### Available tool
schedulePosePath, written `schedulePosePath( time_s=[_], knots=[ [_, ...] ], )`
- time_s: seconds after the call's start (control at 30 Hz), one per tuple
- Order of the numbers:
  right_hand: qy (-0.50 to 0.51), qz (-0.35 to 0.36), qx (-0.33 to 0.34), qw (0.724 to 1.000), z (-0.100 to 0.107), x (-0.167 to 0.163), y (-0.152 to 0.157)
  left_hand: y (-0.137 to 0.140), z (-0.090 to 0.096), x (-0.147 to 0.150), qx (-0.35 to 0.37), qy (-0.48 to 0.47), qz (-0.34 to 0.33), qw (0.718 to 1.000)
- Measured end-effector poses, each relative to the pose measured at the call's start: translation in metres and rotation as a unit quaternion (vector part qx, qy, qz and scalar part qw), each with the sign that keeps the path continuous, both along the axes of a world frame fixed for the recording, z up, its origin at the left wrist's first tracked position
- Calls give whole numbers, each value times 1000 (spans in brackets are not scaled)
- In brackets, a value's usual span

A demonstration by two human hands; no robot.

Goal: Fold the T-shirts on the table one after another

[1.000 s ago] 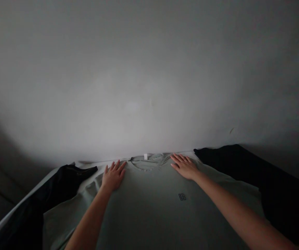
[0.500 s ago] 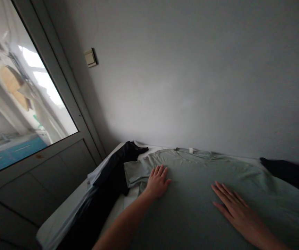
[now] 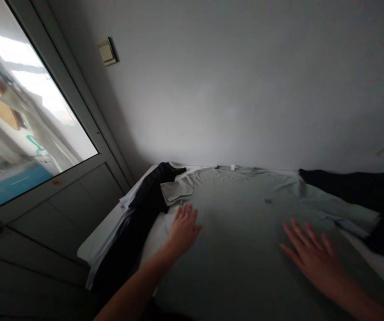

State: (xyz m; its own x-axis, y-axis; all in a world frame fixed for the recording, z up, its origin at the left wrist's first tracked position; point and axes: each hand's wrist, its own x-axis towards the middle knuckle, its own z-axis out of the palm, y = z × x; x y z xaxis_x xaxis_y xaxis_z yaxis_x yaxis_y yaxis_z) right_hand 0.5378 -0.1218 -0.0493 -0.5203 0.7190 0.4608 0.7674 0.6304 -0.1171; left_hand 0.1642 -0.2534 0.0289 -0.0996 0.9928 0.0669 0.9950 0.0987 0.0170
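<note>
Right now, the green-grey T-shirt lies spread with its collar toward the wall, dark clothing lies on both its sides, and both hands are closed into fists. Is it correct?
Not quite: the head view shows the left hand and the right hand open, not closed into fists. The rest is correct.

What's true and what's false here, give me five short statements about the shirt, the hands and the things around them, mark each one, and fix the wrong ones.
1. The grey-green shirt has a white tag at its collar. True.
2. The right hand grips the collar. False: it is open over the front of the shirt, away from the collar.
3. The left hand is open. True.
4. The light switch is at the upper right of the view. False: it is at the upper left, on the wall.
5. Dark clothing lies on both sides of the shirt. True.
</note>
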Motion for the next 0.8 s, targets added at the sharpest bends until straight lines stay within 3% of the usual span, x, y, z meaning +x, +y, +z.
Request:
schedulePosePath(
  time_s=[0.13,0.23,0.4,0.57,0.8],
  knots=[
    [-49,100,-98,989,17,-77,-75,-17,-13,61,-3,-62,-100,993],
    [-51,112,-126,984,18,-92,-110,-34,-23,71,-3,-67,-95,993],
    [-48,-7,-113,992,12,-29,-128,-79,-33,27,22,-20,-8,1000],
    [-27,-122,-65,990,6,57,-142,-133,-46,-17,32,28,-1,999],
    [-6,-112,-47,993,-12,123,-161,-179,-56,-28,107,27,16,994]
  ],
)
